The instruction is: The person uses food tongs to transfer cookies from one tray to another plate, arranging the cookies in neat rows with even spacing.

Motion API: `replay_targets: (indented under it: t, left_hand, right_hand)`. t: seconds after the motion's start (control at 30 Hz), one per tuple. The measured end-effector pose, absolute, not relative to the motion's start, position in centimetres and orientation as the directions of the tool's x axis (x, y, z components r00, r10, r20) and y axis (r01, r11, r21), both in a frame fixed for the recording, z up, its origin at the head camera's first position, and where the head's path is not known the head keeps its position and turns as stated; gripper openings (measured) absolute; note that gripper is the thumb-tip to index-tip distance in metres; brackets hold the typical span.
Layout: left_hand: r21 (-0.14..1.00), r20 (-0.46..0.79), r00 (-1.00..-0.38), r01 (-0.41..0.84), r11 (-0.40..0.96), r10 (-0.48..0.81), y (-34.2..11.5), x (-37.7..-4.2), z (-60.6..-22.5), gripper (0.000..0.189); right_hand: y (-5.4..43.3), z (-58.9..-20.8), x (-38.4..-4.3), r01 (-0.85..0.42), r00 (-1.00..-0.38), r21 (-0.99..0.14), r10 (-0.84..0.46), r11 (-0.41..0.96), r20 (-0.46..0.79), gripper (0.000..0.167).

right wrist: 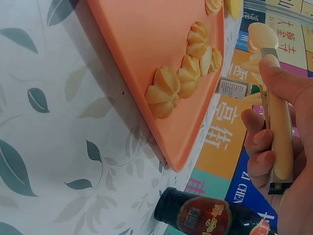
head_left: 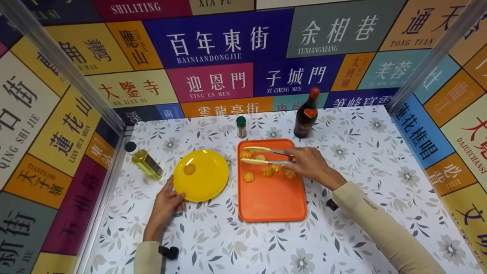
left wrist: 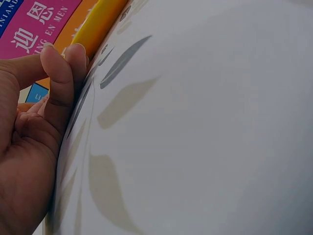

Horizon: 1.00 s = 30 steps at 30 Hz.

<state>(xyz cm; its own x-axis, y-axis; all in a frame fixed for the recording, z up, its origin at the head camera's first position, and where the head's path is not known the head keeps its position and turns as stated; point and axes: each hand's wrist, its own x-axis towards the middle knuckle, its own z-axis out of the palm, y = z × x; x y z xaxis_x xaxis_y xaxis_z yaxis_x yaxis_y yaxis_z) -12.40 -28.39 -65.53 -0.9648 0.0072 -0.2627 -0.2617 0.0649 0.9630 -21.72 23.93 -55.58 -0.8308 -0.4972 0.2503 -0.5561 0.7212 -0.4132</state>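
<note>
At the lower left rim of a yellow plate [head_left: 205, 186], my left hand [head_left: 167, 199] grips the edge with thumb and fingers. A small round cookie [head_left: 189, 169] lies on that plate. My right hand [head_left: 310, 161] holds food tongs [head_left: 262, 162] with metal arms and cream tips, spread apart over the orange tray [head_left: 272, 201]. In the right wrist view, the fingers and thumb wrap the tongs' handle [right wrist: 280, 142]. Several piped cookies [right wrist: 164, 93] sit on the tray's far half; the tongs partly cover some in the head view.
A dark bottle with a red cap [head_left: 306, 116] stands behind the tray's right corner. Behind the tray is a green-capped shaker [head_left: 241, 127]. An oil bottle [head_left: 148, 165] stands left of the plate. Printed walls [head_left: 213, 42] border the flowered table [head_left: 243, 247].
</note>
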Motion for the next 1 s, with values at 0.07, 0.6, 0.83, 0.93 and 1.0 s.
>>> replay_targets:
  t: [0.07,0.6,0.83,0.93,1.0]
  left_hand:
    - [0.965,-0.256,-0.967,-0.256,0.062,0.007,-28.4,-12.4,-65.5,0.087]
    - [0.979,-0.196,-0.980,-0.195,0.054,0.015,-28.4,-12.2,-65.6,0.087]
    - [0.978,-0.203,-0.979,-0.202,0.058,0.007,-28.4,-12.1,-65.6,0.087]
    - [0.980,-0.195,-0.981,-0.195,0.040,0.010,-28.3,-12.1,-65.7,0.087]
    - [0.980,-0.196,-0.981,-0.196,0.033,0.008,-28.2,-12.1,-65.7,0.087]
  right_hand:
    - [23.8,-55.6,-21.7,-0.554,-0.832,-0.419,-0.495,0.719,0.251,0.036]
    - [21.6,-55.9,-22.0,-0.574,-0.817,-0.429,-0.522,0.697,0.246,0.031]
    - [20.5,-56.1,-22.0,-0.531,-0.842,-0.455,-0.505,0.715,0.189,0.030]
    - [20.3,-56.2,-22.0,-0.529,-0.841,-0.468,-0.509,0.708,0.183,0.030]
    - [20.1,-56.3,-22.1,-0.533,-0.838,-0.479,-0.513,0.698,0.184,0.029]
